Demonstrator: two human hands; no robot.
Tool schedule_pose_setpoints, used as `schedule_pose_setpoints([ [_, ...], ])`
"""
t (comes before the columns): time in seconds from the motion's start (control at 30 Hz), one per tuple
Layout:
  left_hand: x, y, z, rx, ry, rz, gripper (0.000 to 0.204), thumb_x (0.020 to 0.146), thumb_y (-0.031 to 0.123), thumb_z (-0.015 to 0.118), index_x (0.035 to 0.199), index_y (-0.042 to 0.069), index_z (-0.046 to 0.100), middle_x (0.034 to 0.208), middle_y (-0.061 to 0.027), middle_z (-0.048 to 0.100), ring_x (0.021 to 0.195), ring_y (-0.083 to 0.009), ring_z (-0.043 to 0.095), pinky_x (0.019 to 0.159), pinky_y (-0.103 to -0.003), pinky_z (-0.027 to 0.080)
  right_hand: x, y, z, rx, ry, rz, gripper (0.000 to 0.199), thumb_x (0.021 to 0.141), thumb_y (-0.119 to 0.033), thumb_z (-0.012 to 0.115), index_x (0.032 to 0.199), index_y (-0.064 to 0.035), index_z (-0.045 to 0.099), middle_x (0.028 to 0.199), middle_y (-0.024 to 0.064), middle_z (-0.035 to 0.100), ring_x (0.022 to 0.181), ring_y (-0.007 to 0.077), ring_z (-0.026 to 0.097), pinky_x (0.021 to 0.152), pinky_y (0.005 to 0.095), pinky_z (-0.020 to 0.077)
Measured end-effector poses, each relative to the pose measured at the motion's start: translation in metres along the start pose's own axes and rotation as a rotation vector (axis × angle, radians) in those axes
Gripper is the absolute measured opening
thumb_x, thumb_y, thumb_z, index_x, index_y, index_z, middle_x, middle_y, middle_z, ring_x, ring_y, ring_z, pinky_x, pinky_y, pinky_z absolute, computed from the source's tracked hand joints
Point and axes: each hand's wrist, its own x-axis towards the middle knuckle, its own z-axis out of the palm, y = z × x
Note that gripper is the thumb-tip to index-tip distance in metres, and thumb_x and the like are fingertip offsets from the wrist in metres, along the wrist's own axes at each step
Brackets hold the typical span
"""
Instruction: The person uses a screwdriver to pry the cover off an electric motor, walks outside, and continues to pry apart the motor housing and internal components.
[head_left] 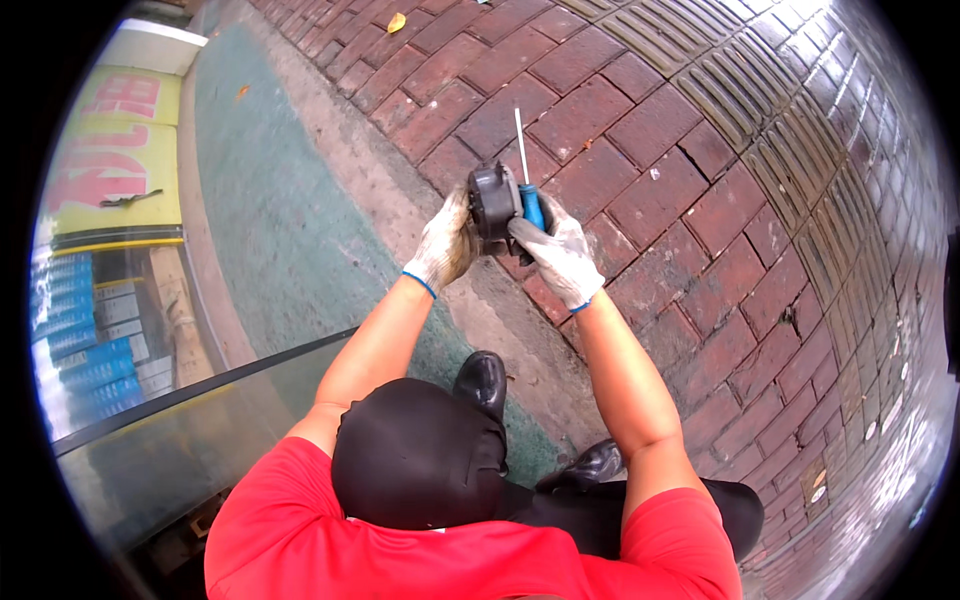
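Observation:
In front of me, above the pavement, I hold a dark grey round housing (492, 203) that looks like a small motor or cover; its exact kind I cannot make out. My left hand (447, 245), in a white knit work glove with a blue cuff, is closed on its left side. On the other side my right hand (565, 255), gloved the same way, grips a screwdriver (531, 207) by its blue handle. The pale shaft points up and away from me, clear of the housing. My right thumb lies against the housing's lower right side. The palms hide parts of both things.
Red brick paving (610, 120) spreads ahead and right, with ribbed tactile tiles (745, 90) beyond. A green-painted strip (270, 200) and a concrete kerb run beneath my arms. Left stands a glass display case (250, 395) with blue packages and a yellow sign. My black shoes (481, 385) are below.

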Motion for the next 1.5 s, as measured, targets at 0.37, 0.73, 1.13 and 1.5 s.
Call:
schedule_pose_setpoints([
  [0.37, -0.049, 0.003, 0.027, 0.032, -0.056, 0.173, 0.082, 0.092, 0.055, 0.074, 0.154, 0.017, 0.038, 0.142, -0.0105, 0.058, 0.130, -0.0325, 0.059, 0.105, -0.059, 0.054, -0.012, -0.009, 0.014, -0.239, -0.089, -0.066, 0.060, 0.084, -0.018, 0.077, 0.139, -0.0012, 0.062, 0.117, 0.0143, 0.072, 0.110, 0.0194, 0.066, 0.098, 0.0359, 0.0525],
  [0.73, -0.037, 0.013, 0.005, 0.246, 0.306, 0.454, 0.104, 0.073, 0.016, 0.092, 0.155, 0.006, 0.028, 0.123, -0.0095, 0.057, 0.102, -0.0208, 0.064, 0.088, -0.037, 0.061, -0.034, -0.045, 0.009, -0.612, -0.169, -0.039, 0.056, 0.088, -0.025, 0.072, 0.137, -0.0008, 0.062, 0.103, 0.0142, 0.072, 0.085, 0.0190, 0.068, 0.079, 0.0346, 0.0546],
  [1.13, -0.054, 0.017, 0.012, 0.896, 0.537, 0.505, 0.113, 0.064, 0.022, 0.094, 0.156, 0.008, 0.029, 0.135, -0.0173, 0.056, 0.119, -0.0314, 0.061, 0.101, -0.043, 0.054, -0.052, -0.030, 0.022, -0.986, -0.250, 0.040, 0.035, 0.096, -0.032, 0.064, 0.117, -0.0040, 0.059, 0.095, 0.0258, 0.072, 0.087, 0.0436, 0.071, 0.076, 0.0513, 0.0545],
  [1.5, -0.049, 0.013, 0.014, 1.044, 0.546, 0.521, 0.107, 0.062, 0.020, 0.095, 0.149, 0.006, 0.034, 0.133, -0.0170, 0.053, 0.118, -0.0297, 0.059, 0.101, -0.043, 0.054, -0.041, -0.028, -0.005, -1.377, -0.175, -0.290, 0.033, 0.095, -0.032, 0.066, 0.116, -0.0071, 0.059, 0.086, 0.0173, 0.073, 0.081, 0.0368, 0.074, 0.067, 0.0501, 0.0567],
])
